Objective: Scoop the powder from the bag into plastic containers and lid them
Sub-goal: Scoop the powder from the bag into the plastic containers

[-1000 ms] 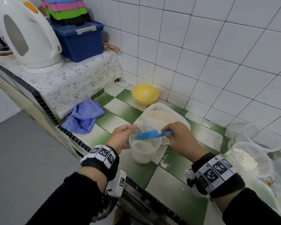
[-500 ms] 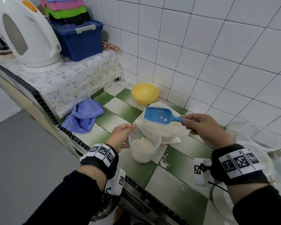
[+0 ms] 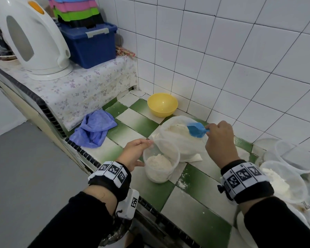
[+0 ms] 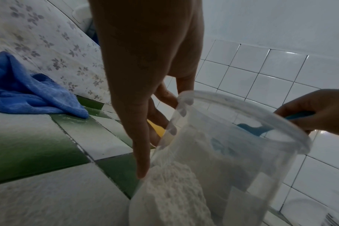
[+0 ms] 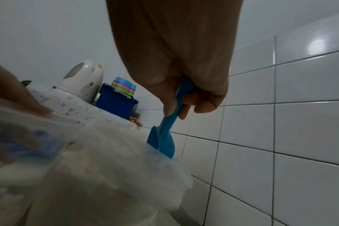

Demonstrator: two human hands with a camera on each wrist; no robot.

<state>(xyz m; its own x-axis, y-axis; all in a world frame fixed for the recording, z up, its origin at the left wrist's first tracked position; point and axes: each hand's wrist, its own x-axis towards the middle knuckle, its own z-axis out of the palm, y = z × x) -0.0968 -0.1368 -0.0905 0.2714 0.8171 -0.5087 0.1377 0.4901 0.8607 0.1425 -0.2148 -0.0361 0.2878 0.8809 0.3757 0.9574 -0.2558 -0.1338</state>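
Two grips: right hand [image 3: 219, 138] pinches blue plastic scoop [image 3: 196, 130] inside clear powder bag [image 3: 183, 140]; left hand [image 3: 134, 153] fingers curl around the translucent round tub [image 3: 161, 161]. Risk: overfilled scoop spills crossing the gap.

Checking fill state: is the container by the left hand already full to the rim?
No, the powder covers only the lower part of the clear container, well below its rim.

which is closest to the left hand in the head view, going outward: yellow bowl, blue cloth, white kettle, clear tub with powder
From the left hand:
1. clear tub with powder, touching its fingers on the right.
2. blue cloth, up and to the left on the counter.
3. yellow bowl, farther back by the wall.
4. white kettle, far left on the raised shelf.
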